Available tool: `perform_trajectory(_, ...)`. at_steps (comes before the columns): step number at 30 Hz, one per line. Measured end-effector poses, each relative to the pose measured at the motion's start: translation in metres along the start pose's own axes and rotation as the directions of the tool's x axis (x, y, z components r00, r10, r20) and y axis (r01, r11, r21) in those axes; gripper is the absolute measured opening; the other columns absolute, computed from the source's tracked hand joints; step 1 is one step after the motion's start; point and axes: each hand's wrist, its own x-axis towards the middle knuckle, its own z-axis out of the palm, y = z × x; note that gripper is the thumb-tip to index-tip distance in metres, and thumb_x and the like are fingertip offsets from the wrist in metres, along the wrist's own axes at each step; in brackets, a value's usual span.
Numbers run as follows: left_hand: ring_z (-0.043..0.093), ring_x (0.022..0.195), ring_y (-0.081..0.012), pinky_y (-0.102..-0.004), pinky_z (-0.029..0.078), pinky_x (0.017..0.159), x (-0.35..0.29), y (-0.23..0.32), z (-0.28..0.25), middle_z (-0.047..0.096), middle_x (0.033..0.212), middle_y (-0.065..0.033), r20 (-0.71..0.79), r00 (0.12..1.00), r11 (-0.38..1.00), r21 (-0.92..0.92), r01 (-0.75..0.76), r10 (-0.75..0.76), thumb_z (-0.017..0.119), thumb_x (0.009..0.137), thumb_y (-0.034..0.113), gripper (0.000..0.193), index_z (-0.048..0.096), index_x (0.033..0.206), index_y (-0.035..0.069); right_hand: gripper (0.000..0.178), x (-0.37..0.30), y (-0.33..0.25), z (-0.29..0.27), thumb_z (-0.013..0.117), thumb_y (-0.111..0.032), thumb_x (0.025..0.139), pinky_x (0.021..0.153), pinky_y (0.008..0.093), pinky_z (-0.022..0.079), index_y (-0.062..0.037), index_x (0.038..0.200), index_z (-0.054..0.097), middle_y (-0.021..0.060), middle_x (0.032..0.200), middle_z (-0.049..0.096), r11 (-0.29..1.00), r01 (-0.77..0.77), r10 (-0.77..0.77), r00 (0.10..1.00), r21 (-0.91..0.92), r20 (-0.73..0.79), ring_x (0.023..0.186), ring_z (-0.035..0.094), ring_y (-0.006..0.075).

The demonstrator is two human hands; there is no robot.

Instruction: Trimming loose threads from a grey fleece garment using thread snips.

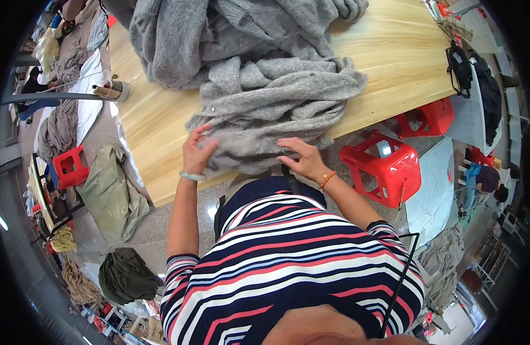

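A heap of grey knitted fabric (270,103) lies in folds across the near side of the wooden table, its front edge hanging close to my waist. My left hand (197,154), a pale bangle at its wrist, is at the left edge of the knit with thumb and fingers apart; its fingertips are slightly blurred. On the right, my right hand (305,160) has curled fingers at the front folds. A small, thin, dark looped thing (289,152) shows at those fingers, too small to name. An orange beaded bracelet circles that wrist.
More grey knit (230,34) is piled farther back on the wooden table (403,75). Red plastic stools (385,167) stand at the right, another (71,167) at the left. A cup of tools (118,91) is by the left table edge. Fabric piles (127,276) lie on the floor.
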Motion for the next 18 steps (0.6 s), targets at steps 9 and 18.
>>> perform_trajectory(9,0.061,0.096,-0.0132,-0.0282,0.047,0.090,-0.051,0.070,0.011,0.065,0.104,-0.0047,0.306,0.952,0.999,0.023,-0.037,0.028,0.074,0.077,0.004,0.041,0.063,0.116,0.002,0.042,0.051,-0.038,0.027,0.074,-0.035,0.076,0.076,0.0407,0.052,-0.0069,0.107,0.067,0.0156,0.091,0.069,0.959,-0.131,0.010,0.901,0.250,0.433,0.087,0.067,0.0341)
perform_trajectory(18,0.061,0.092,-0.0121,-0.0240,0.050,0.083,-0.019,-0.004,-0.106,0.065,0.104,-0.0060,-0.356,0.934,0.916,-0.367,-0.164,0.024,0.065,0.089,0.001,0.034,0.059,0.122,-0.001,0.043,0.008,0.047,-0.109,0.072,-0.021,0.071,0.079,0.0448,0.054,-0.0194,0.114,0.065,0.0139,0.095,0.070,0.802,-0.414,0.453,0.891,-0.431,-0.012,0.090,0.066,0.0353)
